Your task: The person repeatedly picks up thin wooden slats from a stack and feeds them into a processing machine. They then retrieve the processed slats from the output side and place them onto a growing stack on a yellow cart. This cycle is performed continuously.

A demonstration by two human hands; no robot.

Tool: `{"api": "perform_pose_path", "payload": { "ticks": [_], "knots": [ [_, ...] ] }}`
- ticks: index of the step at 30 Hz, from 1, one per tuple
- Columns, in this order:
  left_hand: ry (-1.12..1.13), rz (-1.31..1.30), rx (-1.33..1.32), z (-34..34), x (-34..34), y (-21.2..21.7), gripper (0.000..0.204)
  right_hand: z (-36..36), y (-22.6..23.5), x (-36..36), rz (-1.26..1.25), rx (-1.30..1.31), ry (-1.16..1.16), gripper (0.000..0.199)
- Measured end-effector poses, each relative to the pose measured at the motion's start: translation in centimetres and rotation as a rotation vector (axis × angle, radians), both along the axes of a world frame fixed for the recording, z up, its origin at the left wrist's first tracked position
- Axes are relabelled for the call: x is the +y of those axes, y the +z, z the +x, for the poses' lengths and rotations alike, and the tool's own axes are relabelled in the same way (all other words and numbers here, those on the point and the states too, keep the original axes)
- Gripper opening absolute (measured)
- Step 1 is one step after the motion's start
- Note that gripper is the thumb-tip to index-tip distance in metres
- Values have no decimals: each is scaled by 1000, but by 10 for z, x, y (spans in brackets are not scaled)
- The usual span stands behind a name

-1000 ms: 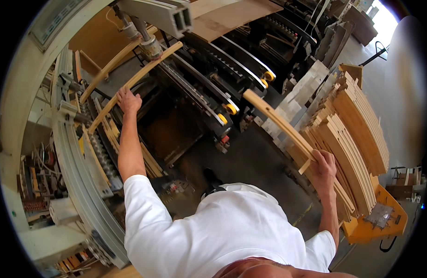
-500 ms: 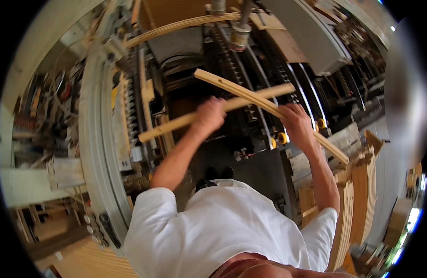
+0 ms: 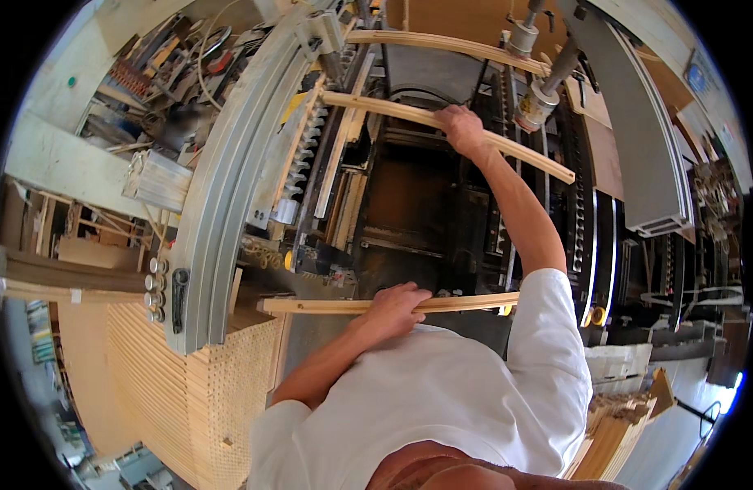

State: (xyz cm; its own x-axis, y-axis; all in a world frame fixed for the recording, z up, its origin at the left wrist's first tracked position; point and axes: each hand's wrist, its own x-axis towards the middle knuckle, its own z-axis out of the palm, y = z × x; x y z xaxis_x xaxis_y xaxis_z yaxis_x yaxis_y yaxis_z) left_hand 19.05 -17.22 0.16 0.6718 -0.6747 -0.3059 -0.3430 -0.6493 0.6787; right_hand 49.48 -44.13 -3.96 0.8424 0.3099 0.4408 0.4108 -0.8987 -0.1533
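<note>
My right hand [image 3: 464, 132] reaches far forward, its fingers closed over a pale wooden strip [image 3: 531, 160]. That strip lies across the machine, its left end by the grey metal rail [image 3: 229, 184] and its right end over the dark bars. Close to my body, my left hand [image 3: 398, 310] grips a second wooden strip [image 3: 327, 307] around its middle, held level in front of my shirt. Beyond the right hand, a third wooden strip [image 3: 442, 45] spans the machine under a cylindrical metal clamp [image 3: 537, 104].
Sliced wooden pieces are stacked in a large pile [image 3: 156, 376] at the lower left. A grey metal housing [image 3: 638, 139] stands at the right of the machine. More timber [image 3: 617, 433] leans at the lower right. Assorted tools and scraps [image 3: 164, 73] crowd a shelf at the upper left.
The two strips, crossed before, are now apart. My right hand has moved forward and left with its strip; my left hand has drawn its strip back toward my body. The view has turned left.
</note>
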Motion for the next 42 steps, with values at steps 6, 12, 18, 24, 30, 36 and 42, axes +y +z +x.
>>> {"api": "perform_pose_path", "payload": {
  "ticks": [6,12,18,24,30,36,42],
  "knots": [
    [291,-48,76,-34,53,9,43,38,-4,-19,-105,-16,-231,18],
    [597,23,185,-75,111,12,41,44,-12,-18,-80,-56,-181,23],
    [755,100,175,-104,140,15,40,43,-11,-14,-61,-73,-165,23],
    [817,191,115,-146,170,-6,40,43,-10,-10,-117,-81,-210,22],
    [985,230,242,-188,193,11,40,49,-10,-14,-220,-22,-305,30],
    [1166,179,282,-249,223,51,45,40,13,14,-264,116,-427,37],
    [1411,65,329,-346,290,92,41,32,-2,20,131,-53,-356,48]
  ]
}}
